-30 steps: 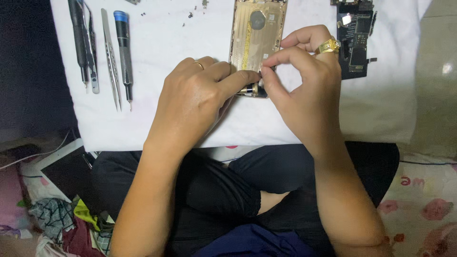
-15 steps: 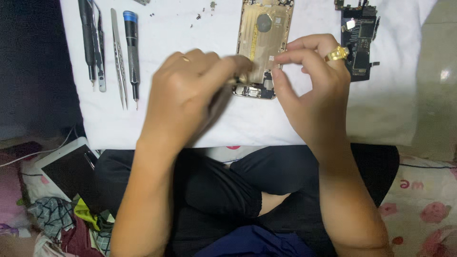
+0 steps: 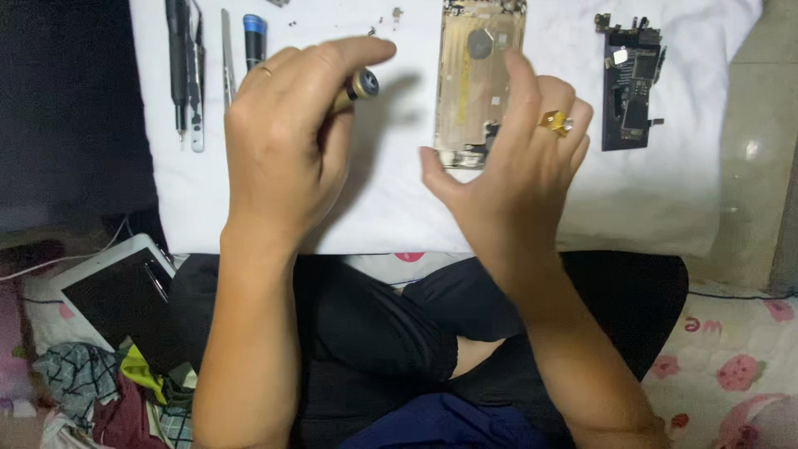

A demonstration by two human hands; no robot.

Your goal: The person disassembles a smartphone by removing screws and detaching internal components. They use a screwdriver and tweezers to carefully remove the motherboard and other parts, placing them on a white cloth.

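The white cloth work mat (image 3: 274, 208) fills the upper field, its near edge crossing from 9 to 3 o'clock above the person's dark-clad lap (image 3: 374, 333). At 12 o'clock lies the opened gold-coloured metal phone shell (image 3: 478, 75), flat on the mat and apart from both hands except at its lower end. At 2 o'clock, well apart, rests the dark rectangular circuit board (image 3: 629, 87). At 11 o'clock a row of slim tools lies parallel: black screwdrivers (image 3: 179, 58), steel tweezers (image 3: 226, 54) and a blue-capped driver (image 3: 254, 37). Small loose screws (image 3: 391, 17) dot the mat near the top edge.

The left hand (image 3: 291, 141) has its fingers curled, pinching a gold-handled precision screwdriver (image 3: 356, 87) lifted clear of the shell. The right hand (image 3: 511, 175), wearing a gold ring (image 3: 555, 123), has its fingers loosely spread, the forefinger over the shell's lower end; contact cannot be told.

Judged step: between fastener removals. Free mat lies at 3 and 9 o'clock; the mat's near edge and the screws call for care.
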